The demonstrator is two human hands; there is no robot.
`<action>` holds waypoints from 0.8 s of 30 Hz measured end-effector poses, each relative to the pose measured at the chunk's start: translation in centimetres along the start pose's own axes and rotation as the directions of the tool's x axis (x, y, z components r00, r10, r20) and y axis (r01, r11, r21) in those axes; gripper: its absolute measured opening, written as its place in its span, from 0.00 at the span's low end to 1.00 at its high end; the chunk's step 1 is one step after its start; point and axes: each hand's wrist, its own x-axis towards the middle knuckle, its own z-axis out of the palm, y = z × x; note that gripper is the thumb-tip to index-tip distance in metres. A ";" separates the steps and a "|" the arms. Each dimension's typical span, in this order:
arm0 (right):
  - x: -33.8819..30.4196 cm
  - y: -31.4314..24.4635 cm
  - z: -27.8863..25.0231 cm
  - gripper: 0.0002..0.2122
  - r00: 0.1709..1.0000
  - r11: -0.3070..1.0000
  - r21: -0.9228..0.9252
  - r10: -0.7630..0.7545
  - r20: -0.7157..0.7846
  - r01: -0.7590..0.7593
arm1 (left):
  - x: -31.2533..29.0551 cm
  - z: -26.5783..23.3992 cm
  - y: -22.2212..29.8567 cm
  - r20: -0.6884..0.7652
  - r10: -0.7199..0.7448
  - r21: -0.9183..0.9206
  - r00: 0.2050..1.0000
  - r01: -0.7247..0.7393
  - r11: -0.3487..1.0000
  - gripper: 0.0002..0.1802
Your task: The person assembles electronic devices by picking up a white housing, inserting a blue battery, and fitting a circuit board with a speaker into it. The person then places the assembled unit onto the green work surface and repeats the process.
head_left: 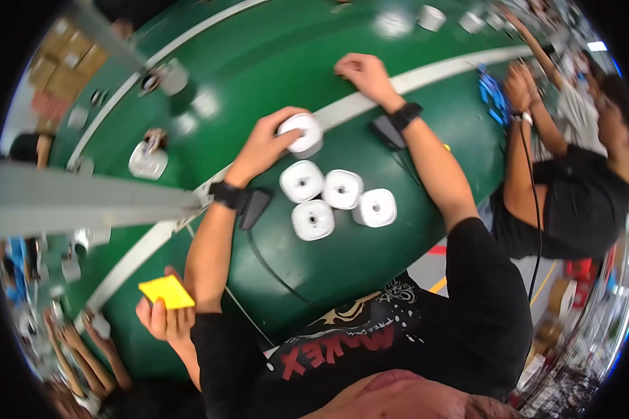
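Note:
My left hand (pixel 264 143) is closed round a white rounded-square plastic housing (pixel 305 142), its thumb across the top, at the edge of the green conveyor belt. Farther right, my right hand (pixel 367 75) is raised over the belt with its fingers curled in. Whether anything small is between those fingers cannot be seen. On the green table, nearer to me than the held piece, several similar white housings (pixel 313 222) sit close together. Each shows a small dark centre on its upper face.
A white rail (pixel 426 75) runs between table and green belt (pixel 258 77). Black wrist devices (pixel 388 131) trail cables. At left, another person's hand holds a yellow card (pixel 168 292) near a grey post (pixel 98 199). A co-worker (pixel 580 195) sits right, beside blue items (pixel 493 96).

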 end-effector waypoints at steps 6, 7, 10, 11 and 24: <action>-1.3 0.7 -0.8 0.09 0.998 0.998 0.003 0.060 -0.007 -0.060 | 0.8 1.5 -0.4 0.014 -0.009 -0.045 1.000 0.009 0.999 0.18; -1.4 1.6 -1.3 0.09 0.999 0.999 -0.044 -0.003 -0.037 0.002 | 0.6 1.1 -0.7 -0.012 0.002 -0.073 1.000 -0.003 0.997 0.18; 0.3 0.5 1.3 0.10 0.999 0.986 -0.163 -0.012 0.048 0.020 | -1.3 -0.6 -1.6 -0.083 0.014 0.048 0.996 -0.010 0.999 0.20; 0.2 0.0 0.7 0.10 0.992 0.995 -0.069 0.085 0.098 -0.079 | -0.9 -0.6 -1.0 -0.040 0.020 0.039 0.999 -0.018 0.999 0.22; 0.9 5.2 -0.3 0.09 0.994 0.997 0.074 0.013 0.113 -0.022 | 0.7 -2.2 -2.5 -0.240 0.182 0.119 0.953 -0.158 0.980 0.19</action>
